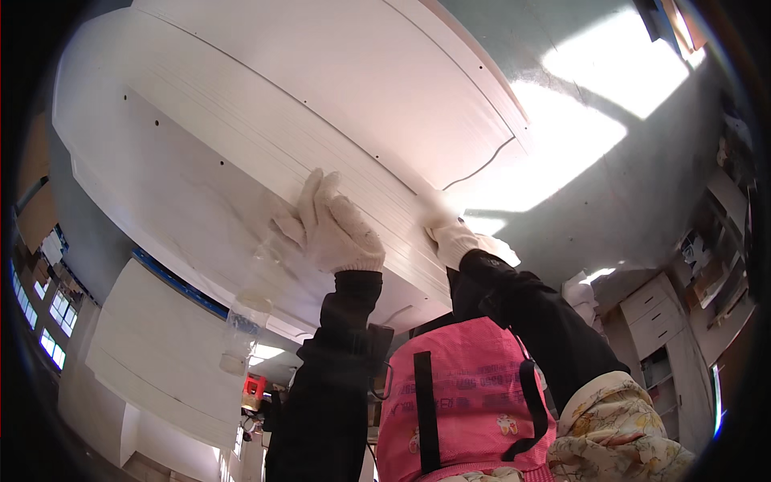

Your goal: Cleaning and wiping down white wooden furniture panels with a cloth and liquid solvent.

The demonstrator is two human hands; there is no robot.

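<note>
A large white panel (241, 165) with thin grooves and small dark holes stretches from the far left to in front of me. My left hand (341, 229), in a white knit glove, rests on it with fingers stretched out and the thumb apart. Beside that hand is a clear plastic bottle (245, 325); whether the two touch is unclear. At the grooved strip's near right end is my right hand (454, 241), also gloved. Its fingertips are blurred and partly hidden, so its grip does not show. A thin dark cord or line (482, 166) runs near the panel's right edge.
A pink apron or bag (462, 394) with black straps hangs at my front. Another white board (161, 353) stands lower left, and a red object (254, 387) is beyond my left arm. A white drawer cabinet (654, 321) stands right. Sunlight patches the grey floor (554, 217).
</note>
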